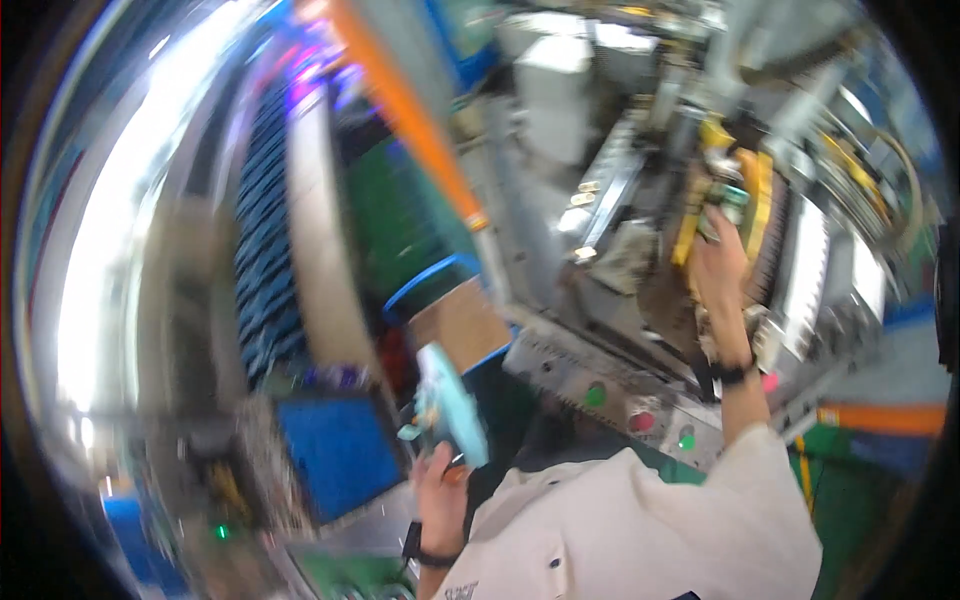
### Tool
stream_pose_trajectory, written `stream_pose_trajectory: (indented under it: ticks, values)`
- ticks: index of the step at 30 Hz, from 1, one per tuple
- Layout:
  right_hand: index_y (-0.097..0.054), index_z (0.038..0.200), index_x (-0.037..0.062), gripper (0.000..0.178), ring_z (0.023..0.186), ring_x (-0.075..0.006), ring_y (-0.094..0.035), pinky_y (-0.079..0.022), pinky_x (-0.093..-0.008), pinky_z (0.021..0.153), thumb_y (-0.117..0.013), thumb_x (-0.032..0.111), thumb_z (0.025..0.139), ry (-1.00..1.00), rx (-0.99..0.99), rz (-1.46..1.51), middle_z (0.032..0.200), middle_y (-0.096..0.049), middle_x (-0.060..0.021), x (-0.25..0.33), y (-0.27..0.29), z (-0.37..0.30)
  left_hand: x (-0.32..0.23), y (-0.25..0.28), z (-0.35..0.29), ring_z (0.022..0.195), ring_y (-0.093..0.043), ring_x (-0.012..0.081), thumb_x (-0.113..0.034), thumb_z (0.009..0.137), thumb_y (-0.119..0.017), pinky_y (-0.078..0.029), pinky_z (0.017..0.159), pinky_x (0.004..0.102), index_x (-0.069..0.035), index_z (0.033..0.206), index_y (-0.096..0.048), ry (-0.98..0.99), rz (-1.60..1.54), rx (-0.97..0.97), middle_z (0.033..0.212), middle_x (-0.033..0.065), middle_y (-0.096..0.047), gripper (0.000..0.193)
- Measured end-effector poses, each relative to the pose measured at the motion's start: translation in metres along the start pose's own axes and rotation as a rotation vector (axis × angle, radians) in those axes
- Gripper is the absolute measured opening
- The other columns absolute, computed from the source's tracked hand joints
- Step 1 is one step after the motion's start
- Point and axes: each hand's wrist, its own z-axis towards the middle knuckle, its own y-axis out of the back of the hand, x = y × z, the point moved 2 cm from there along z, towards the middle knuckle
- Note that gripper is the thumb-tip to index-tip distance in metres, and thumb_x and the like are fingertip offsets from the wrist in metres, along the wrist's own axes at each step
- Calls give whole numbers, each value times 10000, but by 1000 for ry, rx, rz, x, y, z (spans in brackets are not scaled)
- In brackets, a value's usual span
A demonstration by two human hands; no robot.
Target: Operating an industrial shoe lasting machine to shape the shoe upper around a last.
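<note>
Left hand (440, 500), black band on the wrist, fingers curled around the lower end of a pale teal, flat, elongated piece (455, 405); grip closed on it. Piece is up on edge, tilted, top leaning left, in front of the person and well apart from the machine. Small orange bit (455, 475) right at the left fingers, kind unclear.

Right hand (720, 265), also black-banded, arm stretched out into a grey metal machine (620, 290). Fingertips at a small green-and-white part (733, 205), touching or just beside it; blur, can't tell if pinching or spread. Part sits between two yellow upright strips (760, 205), one each side.

Front of machine: light metal panel (560, 375) with round green and red buttons (642, 421), below and left of right hand. Behind the teal piece: blue-rimmed bin (430, 283) with a flat brown board (462, 325) in it. Left of left hand: flat blue rectangular panel (335, 455). Farther up: long orange bar (410, 120), slanted, and dark-blue ridged strip (265, 250). Off-white sleeve (750, 480) on right arm.
</note>
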Motion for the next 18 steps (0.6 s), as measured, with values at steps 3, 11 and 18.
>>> stream_pose_trajectory:
  ticks: [3, 11, 18]
  values:
    - [-633, 975, 26, 170, 883, -320, -634, -504, -367, 784, -629, -27, 813, 87, 335, 199, 965, -637, -153, 59, 10, -119, 30, 7, -19, 950, -658, 156, -137, 930, -653, -545, 822, 353, -41, 1187, -595, 81, -75, -1, 1054, 36, -670, 280]
    - [-589, 1031, 34, 220, 1000, -384, -539, -456, -457, 871, -615, 28, 813, 347, 731, 134, 1007, -555, -179, -3, -104, -255, 71, 68, -87, 1069, -623, 187, -201, 960, -619, -480, 948, 363, 32, 1267, -546, 97, -104, -114, 1206, 89, -639, 392]
    - [-603, 1003, 37, 192, 938, -348, -580, -495, -446, 787, -615, 20, 812, 323, 661, 117, 976, -567, -146, 9, -119, -246, 83, 172, -122, 1000, -658, 260, -97, 927, -634, -550, 891, 433, 38, 1159, -572, -49, -376, -498, 1123, 132, -643, 275]
